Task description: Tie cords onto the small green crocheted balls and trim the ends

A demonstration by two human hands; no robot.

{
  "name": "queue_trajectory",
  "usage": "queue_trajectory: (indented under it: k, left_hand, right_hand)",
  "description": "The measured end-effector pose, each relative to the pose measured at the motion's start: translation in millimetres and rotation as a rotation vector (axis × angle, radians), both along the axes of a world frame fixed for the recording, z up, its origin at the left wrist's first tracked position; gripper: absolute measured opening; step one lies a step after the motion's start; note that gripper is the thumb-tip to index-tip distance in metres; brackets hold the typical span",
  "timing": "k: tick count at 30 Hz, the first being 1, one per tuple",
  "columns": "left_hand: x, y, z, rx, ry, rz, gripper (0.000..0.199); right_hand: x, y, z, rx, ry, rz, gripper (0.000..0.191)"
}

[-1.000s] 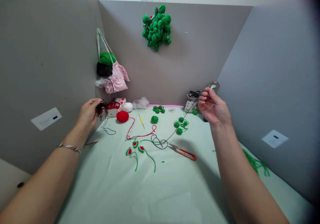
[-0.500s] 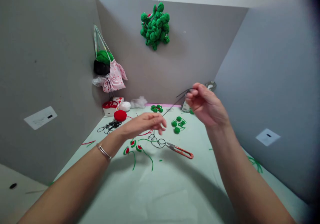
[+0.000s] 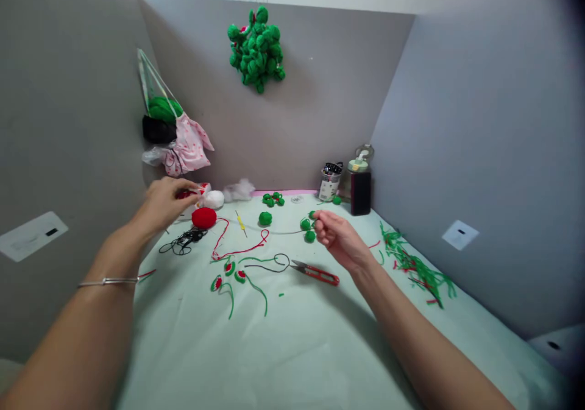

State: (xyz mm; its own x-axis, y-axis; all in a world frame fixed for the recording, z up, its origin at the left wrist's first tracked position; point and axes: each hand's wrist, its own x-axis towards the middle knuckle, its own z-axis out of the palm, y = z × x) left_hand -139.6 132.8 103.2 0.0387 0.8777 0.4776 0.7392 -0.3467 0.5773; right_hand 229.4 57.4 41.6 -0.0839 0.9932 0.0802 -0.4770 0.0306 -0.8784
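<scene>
My left hand (image 3: 167,204) reaches over the back left, its fingers closed together at a red-and-white box (image 3: 204,187). What lies between its fingertips is hidden. My right hand (image 3: 339,238) pinches a thin dark yarn strand (image 3: 292,233), which runs left above the table. Just beyond its fingertips lie green crocheted balls (image 3: 309,237). Red-handled snips (image 3: 320,274) rest nearer, beside a loop of black yarn (image 3: 274,270). Several small crocheted watermelon slices (image 3: 229,268) with green tails lie left of the snips. A red yarn ball (image 3: 204,217) sits near my left hand.
A yellow-handled crochet hook (image 3: 241,222) and a green ball (image 3: 265,218) lie mid-table. Black yarn (image 3: 185,239) is tangled at left. A pen cup (image 3: 329,182) and a dark phone-like object (image 3: 361,194) stand at back right. Yarn scraps (image 3: 414,264) line the right side.
My left hand has moved left and back to the box. My right hand has lowered and still holds the dark strand. The view has turned to the right.
</scene>
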Motion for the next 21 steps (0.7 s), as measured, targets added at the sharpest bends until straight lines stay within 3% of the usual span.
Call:
queue_trajectory:
  k: [2,4,7,10,13,17,21]
  left_hand:
    - [23.7,-8.4,-15.5,0.03,-0.034,-0.065,0.029]
    - [52.5,-21.7,-32.4,-0.052,-0.052,-0.251,0.021]
    - [91.7,-42.3,-58.9,-0.226,0.134,-0.538,0.017]
    - [115.6,-54.6,-84.1,-0.29,0.387,-0.583,0.013]
    - [125.9,-57.4,-102.7,-0.29,0.47,-0.571,0.013]
    - [127.2,-54.7,-109.4,-0.366,0.3,-0.596,0.012]
    - [118.1,-53.7,-94.8,-0.601,-0.154,-0.664,0.011]
  right_hand:
    - [-9.5,-1.7,-3.7,0.004,-0.038,0.041,0.022]
    - [-13.4,-3.3,-5.4,0.017,-0.064,0.055,0.022]
    - [-11.4,-3.1,-7.1,0.031,-0.098,0.024,0.023]
    - [-6.2,0.9,-10.2,0.039,-0.141,-0.031,0.026]
    - [-1.0,6.1,-13.7,0.048,-0.184,-0.106,0.029]
    - [6.0,10.2,-14.9,0.031,-0.208,-0.208,0.032]
    - [11.0,10.7,-13.6,0.027,-0.191,-0.244,0.033]
